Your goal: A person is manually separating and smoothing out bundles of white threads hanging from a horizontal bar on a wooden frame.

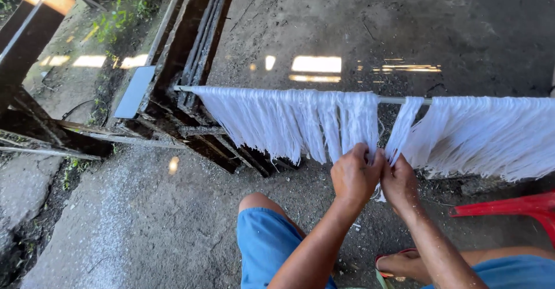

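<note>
At centre frame our left hand (355, 173) and right hand (399, 180) pinch one bundle of white threads (399, 130) hanging from the rod (399, 100); we should separate strands gently, evenly.

Red plastic chair (514, 207) at right; dark wooden frame (191, 52); grey flat panel (134, 91).

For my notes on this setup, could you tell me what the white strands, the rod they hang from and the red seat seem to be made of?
White strands: probably soft fibre or thread, matte, hanging limp in fine bunches.
Rod: looks like pale smooth metal or plastic; cannot tell which.
Red seat: likely moulded plastic, glossy.
</note>
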